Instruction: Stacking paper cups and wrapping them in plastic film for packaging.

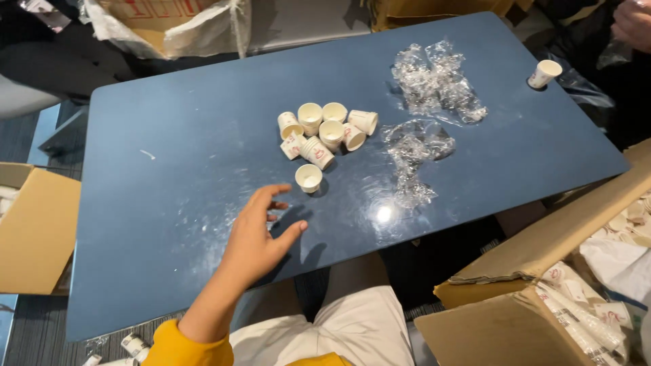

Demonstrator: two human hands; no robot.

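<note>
My left hand point(260, 234), in a yellow sleeve, reaches over the near part of the blue table point(169, 135) with its fingers spread and nothing in it. Its fingertips are just short of a single small white paper cup point(309, 177) that stands upright. Behind that cup lies a cluster of several similar cups point(325, 132), some upright and some tipped on their sides. My right hand is out of sight.
Crumpled clear plastic wrappers point(434, 88) lie right of the cups. Another cup point(544, 73) stands at the far right corner, near another person's hand point(634, 24). Cardboard boxes sit at left point(34, 230), at the back point(169, 24), and at lower right point(542, 318) with wrapped cup stacks.
</note>
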